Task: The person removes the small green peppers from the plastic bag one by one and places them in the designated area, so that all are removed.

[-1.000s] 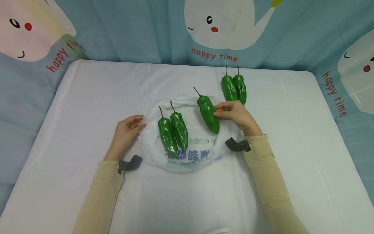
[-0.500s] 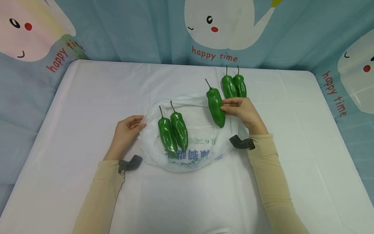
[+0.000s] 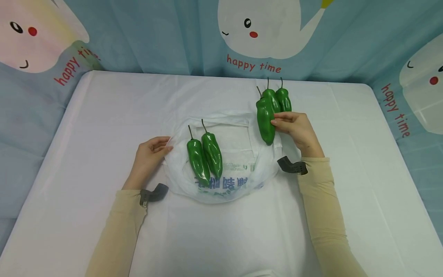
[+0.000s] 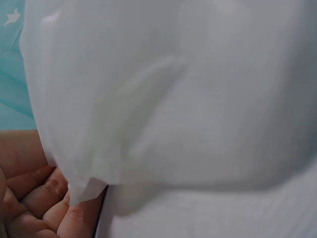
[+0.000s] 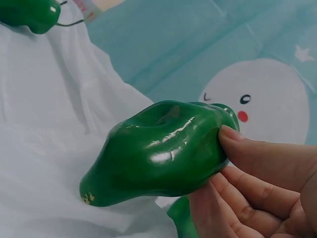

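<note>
My right hand point(image 3: 295, 129) pinches a glossy green pepper point(image 3: 265, 122) between thumb and fingers, stem pointing away from me, over the right rim of the plastic bag. In the right wrist view the held pepper point(image 5: 158, 153) fills the middle, thumb on its upper side. With my left hand point(image 3: 149, 156) I pinch the left edge of the translucent white plastic bag point(image 3: 221, 194). The bag point(image 4: 148, 99) covers most of the left wrist view. Two green peppers point(image 3: 198, 161) lie side by side on the bag's left half.
Two more green peppers point(image 3: 283, 99) lie at the table's far edge, partly hidden by the right hand and held pepper. The white-covered table point(image 3: 214, 234) ends at a blue curtain point(image 3: 166, 34) with cartoon prints. Part of a white object point(image 3: 261, 273) shows at the bottom edge.
My right hand has carried the pepper away from the bag's middle, to the right and toward the far edge, beside the two far peppers. My left hand has stayed put.
</note>
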The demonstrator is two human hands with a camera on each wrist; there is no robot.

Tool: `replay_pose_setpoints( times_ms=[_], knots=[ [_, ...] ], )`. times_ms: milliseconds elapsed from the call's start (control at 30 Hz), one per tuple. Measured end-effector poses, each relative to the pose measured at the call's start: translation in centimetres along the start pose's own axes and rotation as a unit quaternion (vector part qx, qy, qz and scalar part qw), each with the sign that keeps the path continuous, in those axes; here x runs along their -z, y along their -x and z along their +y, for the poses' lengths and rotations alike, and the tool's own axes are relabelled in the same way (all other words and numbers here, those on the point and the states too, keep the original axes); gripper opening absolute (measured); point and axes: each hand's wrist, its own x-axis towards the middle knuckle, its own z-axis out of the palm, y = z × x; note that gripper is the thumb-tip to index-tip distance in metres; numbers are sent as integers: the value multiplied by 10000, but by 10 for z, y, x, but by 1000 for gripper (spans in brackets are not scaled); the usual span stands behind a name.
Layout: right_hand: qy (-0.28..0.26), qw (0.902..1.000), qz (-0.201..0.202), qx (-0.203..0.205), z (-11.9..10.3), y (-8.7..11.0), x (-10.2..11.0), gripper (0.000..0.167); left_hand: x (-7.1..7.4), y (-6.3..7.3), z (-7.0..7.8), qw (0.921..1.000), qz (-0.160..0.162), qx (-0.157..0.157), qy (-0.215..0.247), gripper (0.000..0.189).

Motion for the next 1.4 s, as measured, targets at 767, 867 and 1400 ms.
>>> replay_pose_setpoints(
  times_ms=[767,867,1400],
  knots=[
    [-952,9892,1082,257,-8,5,52,9,2,0,4,10000,13,59,-41,37],
    [-1230,9843,1251,189,-6,6,63,9,2,0,4,10000,7,64,-48,38],
    [-1121,9801,1591,-392,12,0,82,8,3,0,1,9998,-52,136,-129,39]
  ],
)
